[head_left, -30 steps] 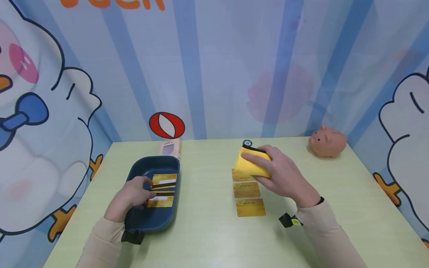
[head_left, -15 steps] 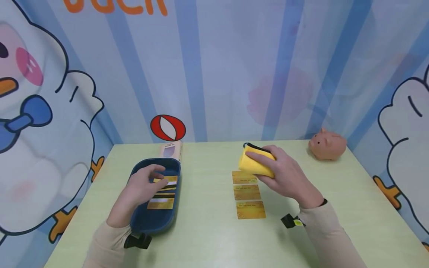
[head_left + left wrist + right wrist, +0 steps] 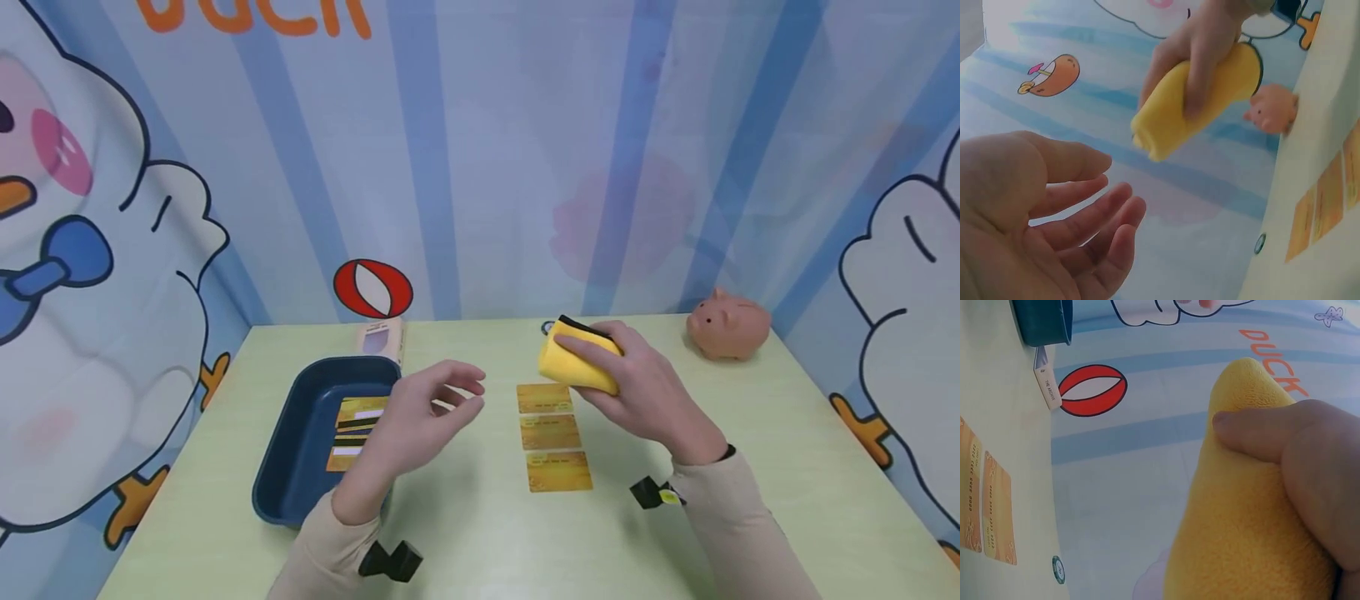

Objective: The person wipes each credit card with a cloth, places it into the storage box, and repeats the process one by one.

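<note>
My right hand [image 3: 645, 387] grips a soft yellow plush pouch [image 3: 577, 358] with a dark edge, held above the table behind the gold cards. Three gold cards [image 3: 558, 472] lie in a column below it. My left hand [image 3: 416, 421] hovers between the tray and the cards, fingers loosely bent, holding nothing. In the left wrist view the same hand [image 3: 1041, 212] shows an empty palm near the yellow pouch [image 3: 1191, 103]. Under and beside that wrist is the dark blue tray [image 3: 281, 450], with gold cards [image 3: 360, 408] in it, partly hidden by the hand.
A pink piggy bank [image 3: 727, 325] stands at the back right. A small light box [image 3: 381, 340] sits behind the tray. Near the back edge, beside the pouch, lies a round chip [image 3: 1059, 570]. A printed curtain [image 3: 495, 167] rises behind the table.
My left hand has lifted away from the cards in the tray and moved right, out over the table. My right hand has shifted slightly right with the pouch.
</note>
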A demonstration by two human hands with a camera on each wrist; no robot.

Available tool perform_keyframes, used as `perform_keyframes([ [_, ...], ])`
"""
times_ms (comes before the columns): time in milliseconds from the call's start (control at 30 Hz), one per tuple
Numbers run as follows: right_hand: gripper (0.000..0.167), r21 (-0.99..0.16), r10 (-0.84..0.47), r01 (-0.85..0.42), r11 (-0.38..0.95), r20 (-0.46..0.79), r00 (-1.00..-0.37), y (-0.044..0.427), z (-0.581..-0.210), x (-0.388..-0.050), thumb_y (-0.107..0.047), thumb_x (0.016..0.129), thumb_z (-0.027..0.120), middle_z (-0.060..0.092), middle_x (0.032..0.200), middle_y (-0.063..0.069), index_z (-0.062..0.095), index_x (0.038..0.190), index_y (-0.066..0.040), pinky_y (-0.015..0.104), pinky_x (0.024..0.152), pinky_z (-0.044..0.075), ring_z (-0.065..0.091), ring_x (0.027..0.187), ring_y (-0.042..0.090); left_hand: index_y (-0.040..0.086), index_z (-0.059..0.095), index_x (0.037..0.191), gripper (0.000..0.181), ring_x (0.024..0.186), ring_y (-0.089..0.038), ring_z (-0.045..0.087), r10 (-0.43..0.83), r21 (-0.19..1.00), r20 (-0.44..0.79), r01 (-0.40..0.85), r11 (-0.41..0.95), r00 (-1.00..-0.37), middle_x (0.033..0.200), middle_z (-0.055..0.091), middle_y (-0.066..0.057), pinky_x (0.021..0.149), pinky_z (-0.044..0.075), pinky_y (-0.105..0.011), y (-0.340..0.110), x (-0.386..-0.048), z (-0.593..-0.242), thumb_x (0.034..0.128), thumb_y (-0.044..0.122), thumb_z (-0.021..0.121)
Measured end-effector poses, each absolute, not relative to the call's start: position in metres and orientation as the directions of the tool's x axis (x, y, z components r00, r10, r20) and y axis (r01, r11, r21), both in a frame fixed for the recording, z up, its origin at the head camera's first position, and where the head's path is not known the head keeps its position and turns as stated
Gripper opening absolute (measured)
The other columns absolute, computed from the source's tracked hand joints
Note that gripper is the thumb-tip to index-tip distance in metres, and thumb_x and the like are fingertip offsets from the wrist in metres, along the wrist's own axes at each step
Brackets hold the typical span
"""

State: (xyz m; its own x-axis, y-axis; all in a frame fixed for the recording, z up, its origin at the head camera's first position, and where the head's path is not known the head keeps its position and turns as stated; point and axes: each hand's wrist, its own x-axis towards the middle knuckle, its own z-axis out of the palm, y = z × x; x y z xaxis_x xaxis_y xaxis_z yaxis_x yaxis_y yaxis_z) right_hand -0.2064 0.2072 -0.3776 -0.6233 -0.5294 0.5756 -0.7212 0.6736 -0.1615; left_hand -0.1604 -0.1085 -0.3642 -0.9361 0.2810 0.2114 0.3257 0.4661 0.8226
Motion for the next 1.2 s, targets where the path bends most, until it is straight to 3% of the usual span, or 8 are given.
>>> perform_keyframes([
  [300, 0.064, -0.153, -0.518, -0.718, 0.679, 0.594, -0.615, 0.210, -0.377, -0.207, -0.020, 0.088, 0.085, 0.060, 0.128, 0.022, 0.062, 0.147, -0.026, 0.049, 0.079, 0.058, 0.062, 0.107, 0.035, 0.012, 0.074, 0.118, 0.017, 0.090, -0.013, 0.069, 0.537, 0.789, 0.135, 0.418, 0.450, -0.833, 0.106, 0.074, 0.001, 0.077, 0.059, -0.025, -0.067, -0.178, -0.399, 0.1028, 0.016, 0.067],
  [533, 0.065, -0.156, -0.514, -0.714, 0.683, 0.591, -0.622, 0.212, -0.375, -0.208, -0.018, 0.087, 0.085, 0.060, 0.129, 0.021, 0.062, 0.147, -0.025, 0.050, 0.080, 0.058, 0.062, 0.107, 0.035, 0.008, 0.072, 0.121, 0.023, 0.085, -0.011, 0.070, 0.558, 0.767, 0.186, 0.474, 0.432, -0.809, 0.103, 0.075, -0.005, 0.073, 0.059, -0.022, -0.049, -0.194, -0.431, 0.0980, 0.007, 0.072],
  [733, 0.064, -0.158, -0.507, -0.704, 0.692, 0.587, -0.631, 0.215, -0.375, -0.208, -0.020, 0.088, 0.085, 0.060, 0.127, 0.021, 0.062, 0.147, -0.025, 0.049, 0.078, 0.058, 0.062, 0.105, 0.035, 0.001, 0.070, 0.123, 0.036, 0.069, -0.006, 0.064, 0.595, 0.764, 0.083, 0.434, 0.478, -0.800, 0.108, 0.074, -0.014, 0.066, 0.056, -0.020, -0.044, -0.198, -0.446, 0.0885, 0.000, 0.081],
  [900, 0.064, -0.162, -0.503, -0.700, 0.696, 0.586, -0.635, 0.215, -0.375, -0.209, -0.021, 0.088, 0.085, 0.060, 0.127, 0.020, 0.061, 0.148, -0.026, 0.049, 0.079, 0.058, 0.062, 0.105, 0.034, 0.003, 0.072, 0.119, 0.039, 0.060, -0.007, 0.059, 0.605, 0.754, 0.014, 0.405, 0.516, -0.796, 0.110, 0.073, -0.011, 0.060, 0.053, -0.021, -0.042, -0.197, -0.453, 0.0827, -0.001, 0.086],
  [1033, 0.065, -0.168, -0.504, -0.701, 0.693, 0.582, -0.638, 0.215, -0.375, -0.208, -0.021, 0.088, 0.085, 0.060, 0.128, 0.020, 0.061, 0.148, -0.026, 0.050, 0.080, 0.058, 0.061, 0.106, 0.033, 0.007, 0.073, 0.118, 0.043, 0.066, -0.007, 0.060, 0.603, 0.703, -0.010, 0.423, 0.571, -0.797, 0.112, 0.073, -0.005, 0.064, 0.054, -0.022, -0.040, -0.196, -0.459, 0.0793, 0.004, 0.091],
  [1200, 0.065, -0.168, -0.505, -0.702, 0.692, 0.582, -0.638, 0.215, -0.375, -0.208, -0.021, 0.088, 0.085, 0.060, 0.128, 0.020, 0.061, 0.148, -0.026, 0.050, 0.080, 0.058, 0.061, 0.106, 0.033, 0.011, 0.074, 0.117, 0.047, 0.091, -0.009, 0.066, 0.615, 0.602, 0.024, 0.502, 0.620, -0.788, 0.109, 0.074, 0.001, 0.085, 0.056, -0.025, -0.037, -0.196, -0.467, 0.0756, 0.012, 0.095],
])
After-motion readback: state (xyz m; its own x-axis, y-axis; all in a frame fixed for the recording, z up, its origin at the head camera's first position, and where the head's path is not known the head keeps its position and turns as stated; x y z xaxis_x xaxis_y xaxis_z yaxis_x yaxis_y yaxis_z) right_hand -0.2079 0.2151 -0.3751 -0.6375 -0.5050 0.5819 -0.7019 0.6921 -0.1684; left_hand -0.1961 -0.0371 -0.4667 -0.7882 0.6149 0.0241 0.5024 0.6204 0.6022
